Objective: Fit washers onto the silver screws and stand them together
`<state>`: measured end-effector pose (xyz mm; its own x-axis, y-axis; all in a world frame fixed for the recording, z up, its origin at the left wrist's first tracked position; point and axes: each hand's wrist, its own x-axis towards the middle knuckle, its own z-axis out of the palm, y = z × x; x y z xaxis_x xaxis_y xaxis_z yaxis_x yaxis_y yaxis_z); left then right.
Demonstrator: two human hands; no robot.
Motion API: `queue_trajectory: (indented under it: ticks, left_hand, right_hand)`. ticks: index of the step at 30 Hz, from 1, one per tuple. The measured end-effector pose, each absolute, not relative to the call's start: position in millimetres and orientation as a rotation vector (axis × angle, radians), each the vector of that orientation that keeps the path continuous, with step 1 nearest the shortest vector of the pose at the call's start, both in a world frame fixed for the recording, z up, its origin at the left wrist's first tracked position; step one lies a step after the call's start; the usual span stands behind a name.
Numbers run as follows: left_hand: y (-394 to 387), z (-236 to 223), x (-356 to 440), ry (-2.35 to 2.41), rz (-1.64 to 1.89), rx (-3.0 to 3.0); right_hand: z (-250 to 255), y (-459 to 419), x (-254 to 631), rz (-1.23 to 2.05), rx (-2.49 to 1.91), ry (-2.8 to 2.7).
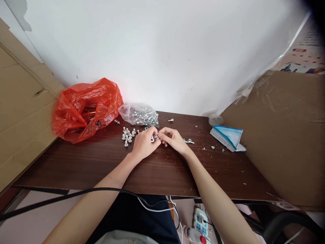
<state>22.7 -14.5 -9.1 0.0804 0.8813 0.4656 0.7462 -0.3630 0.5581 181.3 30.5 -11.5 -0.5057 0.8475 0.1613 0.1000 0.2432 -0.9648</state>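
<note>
Bolt [156, 136] is pinched in fingertips of left hand [145, 144] and right hand [174, 139], held close together over desk [101, 166]; upright bolts [130, 139] are grouped beside left hand, seemingly done; loose bolts [191, 142] and filled clear bag [129, 116] are seemingly left

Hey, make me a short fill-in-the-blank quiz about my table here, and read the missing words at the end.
1. Of the left hand and right hand, the ____ one is nearer the standing bolts.
2. The larger bag is coloured ____.
3. On the table, the packet lies to the ____ of that bag.
4. The wall behind is coloured ____.

Missing words: left; red; right; white.
</note>
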Motion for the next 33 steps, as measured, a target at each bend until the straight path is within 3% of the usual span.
queue_trajectory:
  ticks: [33]
  left_hand:
    - [-16.5,-7.3,23.6,1.646,1.100,2.200]
  right_hand:
    - [-9.0,26.7,187.2,1.025,-0.870,-1.998]
